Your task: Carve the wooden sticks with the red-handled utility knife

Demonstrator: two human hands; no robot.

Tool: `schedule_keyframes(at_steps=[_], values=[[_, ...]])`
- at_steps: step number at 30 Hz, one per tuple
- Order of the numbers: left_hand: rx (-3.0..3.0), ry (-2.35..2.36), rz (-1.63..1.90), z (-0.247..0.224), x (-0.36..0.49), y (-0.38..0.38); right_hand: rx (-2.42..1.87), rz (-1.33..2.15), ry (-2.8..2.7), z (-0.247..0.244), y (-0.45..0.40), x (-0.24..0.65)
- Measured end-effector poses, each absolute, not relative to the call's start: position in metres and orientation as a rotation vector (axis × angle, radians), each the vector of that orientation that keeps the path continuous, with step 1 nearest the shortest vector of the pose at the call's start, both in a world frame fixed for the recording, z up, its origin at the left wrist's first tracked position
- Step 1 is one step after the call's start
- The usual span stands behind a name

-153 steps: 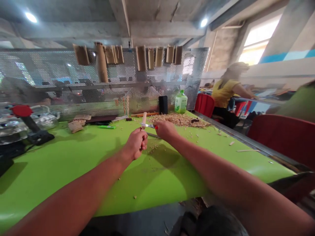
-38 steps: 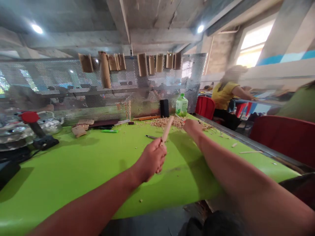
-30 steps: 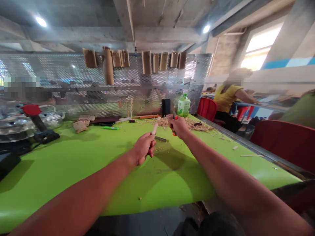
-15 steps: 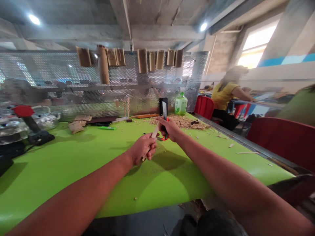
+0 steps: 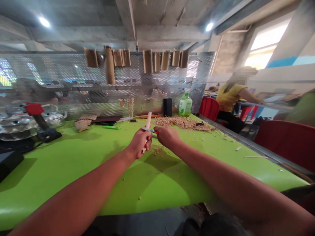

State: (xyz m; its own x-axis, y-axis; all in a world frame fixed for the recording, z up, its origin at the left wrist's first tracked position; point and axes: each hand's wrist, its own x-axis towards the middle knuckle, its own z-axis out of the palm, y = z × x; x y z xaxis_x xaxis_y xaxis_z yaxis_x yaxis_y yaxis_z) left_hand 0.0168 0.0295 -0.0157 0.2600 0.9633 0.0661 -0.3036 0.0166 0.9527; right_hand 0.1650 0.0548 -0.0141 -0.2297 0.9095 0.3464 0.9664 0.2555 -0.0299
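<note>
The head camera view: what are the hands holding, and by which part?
Left hand: a wooden stick, around its lower part. Right hand: a knife, by its red handle.

Bare arms all the way, left forearm (image 5: 81, 191) and right forearm (image 5: 221, 186) look smooth and kinda big up close, left hand (image 5: 140, 143) and right hand (image 5: 166, 136) bare too, plus dark cloth (image 5: 216, 226) at the bottom edge, can't really tell what of

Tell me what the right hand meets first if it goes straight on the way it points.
The pale wooden stick upright in the left hand comes first: the right hand's narrow steel knife blade seems to touch it, though depth is hard to judge.
</note>
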Motion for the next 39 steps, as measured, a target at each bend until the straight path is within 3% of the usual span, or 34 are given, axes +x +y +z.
schedule_keyframes(at_steps=[10, 20, 31, 39], values=[[1.139, 0.806, 1.160, -0.012, 0.028, 0.017, -1.777, -0.293, -2.126, -0.014, 0.070, 0.173], [1.313, 0.599, 0.940, -0.006, 0.035, -0.027, -2.156, -0.111, -1.642, -0.010, 0.108, 0.263], [1.262, 0.684, 1.172, -0.022, 0.016, 0.025, -1.774, -0.013, -1.930, -0.023, 0.101, 0.227], [1.245, 0.621, 1.229, -0.027, 0.008, 0.034, -1.754, 0.117, -2.148, -0.029, 0.093, 0.221]])
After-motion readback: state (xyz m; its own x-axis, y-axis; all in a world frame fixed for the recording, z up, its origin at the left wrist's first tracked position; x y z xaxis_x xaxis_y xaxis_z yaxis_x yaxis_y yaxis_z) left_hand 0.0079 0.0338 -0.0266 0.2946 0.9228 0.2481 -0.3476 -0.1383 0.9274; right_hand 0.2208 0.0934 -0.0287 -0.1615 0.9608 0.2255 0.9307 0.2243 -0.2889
